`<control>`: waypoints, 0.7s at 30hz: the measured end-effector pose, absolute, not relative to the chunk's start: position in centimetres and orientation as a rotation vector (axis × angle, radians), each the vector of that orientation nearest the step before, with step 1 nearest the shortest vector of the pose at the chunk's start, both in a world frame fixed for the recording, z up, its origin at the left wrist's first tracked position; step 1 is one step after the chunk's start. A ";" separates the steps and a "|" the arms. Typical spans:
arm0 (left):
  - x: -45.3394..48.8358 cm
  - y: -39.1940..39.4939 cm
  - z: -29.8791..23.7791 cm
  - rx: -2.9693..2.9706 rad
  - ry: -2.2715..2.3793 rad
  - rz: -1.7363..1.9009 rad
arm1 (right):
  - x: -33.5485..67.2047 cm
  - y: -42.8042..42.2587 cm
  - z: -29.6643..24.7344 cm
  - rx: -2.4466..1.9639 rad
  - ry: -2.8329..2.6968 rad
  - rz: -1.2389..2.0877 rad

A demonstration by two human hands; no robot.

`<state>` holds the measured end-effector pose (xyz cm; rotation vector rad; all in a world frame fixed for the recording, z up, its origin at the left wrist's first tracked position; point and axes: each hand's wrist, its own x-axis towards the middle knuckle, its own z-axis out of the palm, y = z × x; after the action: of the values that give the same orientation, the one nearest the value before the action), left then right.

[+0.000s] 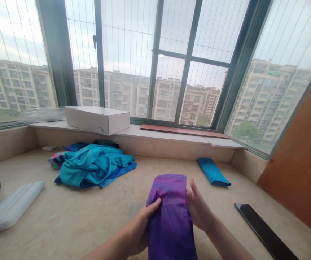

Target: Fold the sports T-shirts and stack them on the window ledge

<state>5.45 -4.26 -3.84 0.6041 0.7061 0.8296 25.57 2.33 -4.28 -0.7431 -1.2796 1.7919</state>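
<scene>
While its lower end runs out of view at the bottom edge, a long, flat strip of shiny purple fabric [170,216] lies between the two hands over the near part of the beige, stone-patterned counter [90,220]. The left hand [138,225] holds its left side, thumb on top and fingers underneath. The right hand [198,209] is at the opposite edge, thumb raised clear; its fingers are partly hidden, so whether they grip I cannot tell.

The cloth looks slick, so its layers could slip out of line if only the left thumb pins them, and the unseen end could sag or twist if nothing supports it. A sideways swing to the right might knock the flat, black, rectangular object [263,229].

Farther off, a folded teal fabric bundle [213,172] lies on the right, and a crumpled heap of turquoise and blue cloth [96,164] on the left; cloth set against that heap could get tangled. Behind, a white cardboard box [96,119] rests on the window ledge [166,135].
</scene>
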 end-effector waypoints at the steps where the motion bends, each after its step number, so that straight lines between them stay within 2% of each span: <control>1: 5.5 -4.3 -3.8 0.607 0.706 0.854 | 25.6 2.0 -4.4 -0.750 -1.282 1.838; 5: 5.3 -4.7 -4.5 0.770 0.659 0.883 | 25.5 0.8 -4.3 -0.785 -1.181 1.970; 9: 5.5 -5.2 -5.5 0.947 0.573 0.761 | 24.9 0.5 -3.9 -0.815 -1.119 1.731; 15: 6.7 -4.7 -5.0 0.843 0.711 1.029 | 23.5 0.4 -3.9 -0.875 -1.145 1.512; 21: 6.4 -3.6 -3.9 0.474 0.867 1.157 | 23.9 -0.8 -3.3 -0.867 -1.180 2.041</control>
<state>6.40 -3.60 -3.87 0.4742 0.8670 1.1566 23.95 -0.82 -3.29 -0.8672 -1.1804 2.0410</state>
